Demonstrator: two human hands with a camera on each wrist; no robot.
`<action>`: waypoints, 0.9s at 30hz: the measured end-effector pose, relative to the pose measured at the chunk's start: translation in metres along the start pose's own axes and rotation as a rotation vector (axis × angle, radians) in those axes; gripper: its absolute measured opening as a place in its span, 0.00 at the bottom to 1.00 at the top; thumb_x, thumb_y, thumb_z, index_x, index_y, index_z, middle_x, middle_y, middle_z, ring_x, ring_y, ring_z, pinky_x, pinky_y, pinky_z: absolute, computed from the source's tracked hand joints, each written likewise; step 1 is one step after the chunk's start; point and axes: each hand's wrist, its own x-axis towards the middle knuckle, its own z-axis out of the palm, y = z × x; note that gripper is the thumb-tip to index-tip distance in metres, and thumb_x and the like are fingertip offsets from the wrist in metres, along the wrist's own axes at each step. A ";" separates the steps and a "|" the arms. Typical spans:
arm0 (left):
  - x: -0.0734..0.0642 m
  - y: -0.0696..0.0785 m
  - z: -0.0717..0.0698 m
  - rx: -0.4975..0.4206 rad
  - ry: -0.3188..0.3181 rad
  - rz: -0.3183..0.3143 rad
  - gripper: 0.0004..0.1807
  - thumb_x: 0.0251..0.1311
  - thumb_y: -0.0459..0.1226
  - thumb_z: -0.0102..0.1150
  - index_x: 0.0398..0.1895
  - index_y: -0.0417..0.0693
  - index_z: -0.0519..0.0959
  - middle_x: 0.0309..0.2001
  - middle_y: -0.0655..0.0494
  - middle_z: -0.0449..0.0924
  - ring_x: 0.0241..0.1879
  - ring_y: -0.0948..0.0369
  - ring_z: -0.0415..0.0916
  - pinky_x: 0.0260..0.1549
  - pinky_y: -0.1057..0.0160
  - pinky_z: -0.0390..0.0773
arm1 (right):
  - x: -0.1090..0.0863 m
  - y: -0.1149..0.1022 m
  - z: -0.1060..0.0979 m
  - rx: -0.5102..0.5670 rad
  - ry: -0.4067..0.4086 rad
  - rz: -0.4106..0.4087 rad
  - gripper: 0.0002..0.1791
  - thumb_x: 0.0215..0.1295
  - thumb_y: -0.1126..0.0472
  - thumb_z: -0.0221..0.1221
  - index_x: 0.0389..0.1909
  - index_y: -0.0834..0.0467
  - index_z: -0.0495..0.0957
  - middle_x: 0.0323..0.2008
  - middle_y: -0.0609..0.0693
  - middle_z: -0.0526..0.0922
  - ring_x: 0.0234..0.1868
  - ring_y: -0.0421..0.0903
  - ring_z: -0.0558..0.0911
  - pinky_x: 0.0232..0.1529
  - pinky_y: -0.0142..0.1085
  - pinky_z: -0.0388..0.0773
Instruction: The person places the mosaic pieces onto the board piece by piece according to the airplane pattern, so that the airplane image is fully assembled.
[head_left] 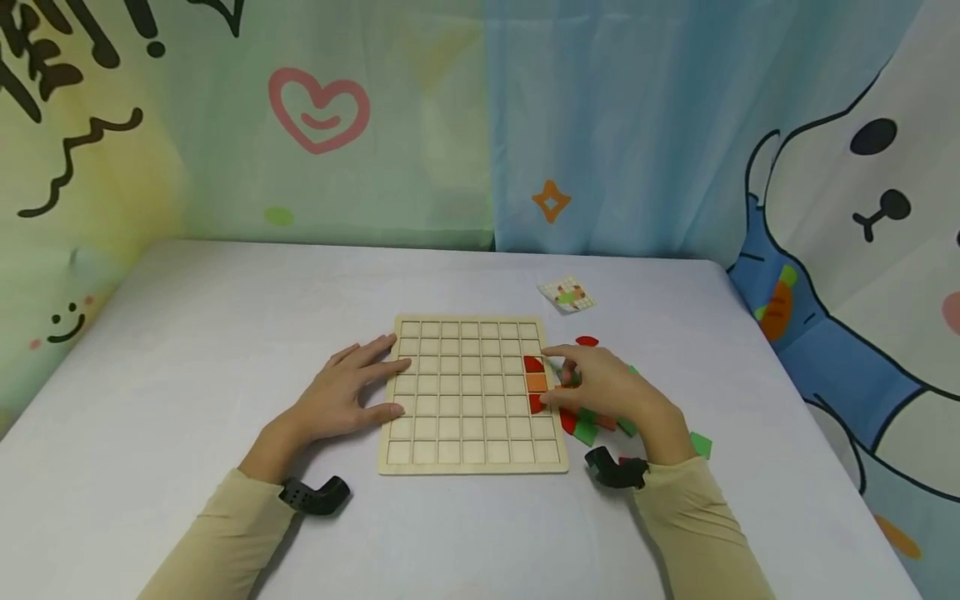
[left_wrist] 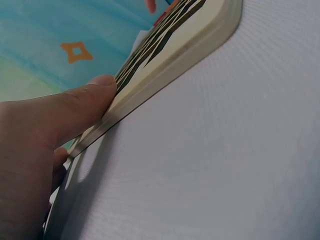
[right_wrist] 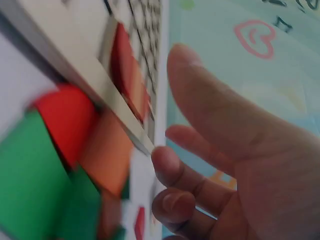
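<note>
A pale wooden grid board (head_left: pixel 450 469) lies flat on the table, with rows of square cells. Three pieces sit in its right-hand column: a red piece (head_left: pixel 533 365), an orange square (head_left: pixel 536 382) and another red piece (head_left: pixel 536 404). My left hand (head_left: pixel 339 392) rests spread on the board's left edge, its thumb (left_wrist: pixel 100 95) lying over the rim. At the right edge my right hand (head_left: pixel 611 383) reaches in, thumb beside the lower red piece, index finger farther up the rim. Thumb and fingers stand apart in the right wrist view, and nothing shows between them.
Loose red, orange and green pieces (head_left: pixel 585 428) lie right of the board, partly hidden under my right hand. One green piece (head_left: pixel 701 444) is farther right, a red one (head_left: pixel 587 341) farther back. A small patterned card (head_left: pixel 567 295) lies behind the board.
</note>
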 end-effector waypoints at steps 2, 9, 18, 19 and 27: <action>0.000 0.000 0.001 -0.002 0.004 0.003 0.37 0.53 0.59 0.60 0.66 0.56 0.70 0.74 0.49 0.53 0.73 0.52 0.53 0.70 0.46 0.48 | -0.003 0.007 -0.006 0.025 0.012 0.006 0.38 0.55 0.45 0.66 0.66 0.53 0.67 0.34 0.49 0.74 0.31 0.43 0.72 0.29 0.33 0.70; 0.000 -0.001 0.002 0.006 0.016 0.018 0.36 0.53 0.58 0.60 0.65 0.56 0.71 0.73 0.48 0.55 0.72 0.51 0.54 0.69 0.45 0.50 | -0.019 0.036 -0.032 0.018 0.103 0.115 0.28 0.62 0.50 0.61 0.62 0.55 0.71 0.39 0.53 0.74 0.31 0.47 0.73 0.25 0.34 0.71; -0.002 -0.003 0.000 0.007 0.019 0.019 0.36 0.53 0.57 0.60 0.65 0.56 0.71 0.73 0.48 0.55 0.72 0.50 0.55 0.69 0.45 0.50 | -0.021 0.051 -0.035 0.017 0.029 0.117 0.21 0.58 0.54 0.65 0.52 0.56 0.79 0.36 0.51 0.75 0.34 0.46 0.72 0.31 0.34 0.72; -0.002 -0.003 -0.001 0.003 0.020 0.019 0.36 0.53 0.57 0.60 0.65 0.55 0.71 0.73 0.48 0.55 0.72 0.50 0.55 0.69 0.45 0.50 | -0.019 0.051 -0.033 0.021 0.021 0.100 0.20 0.58 0.54 0.66 0.52 0.56 0.79 0.36 0.51 0.75 0.34 0.46 0.72 0.31 0.34 0.71; 0.000 -0.003 0.001 -0.016 0.009 0.028 0.36 0.54 0.57 0.60 0.65 0.56 0.70 0.74 0.48 0.54 0.72 0.50 0.54 0.69 0.45 0.49 | -0.009 0.046 -0.017 0.011 0.001 0.060 0.18 0.54 0.55 0.69 0.46 0.55 0.81 0.38 0.52 0.76 0.37 0.46 0.71 0.34 0.34 0.72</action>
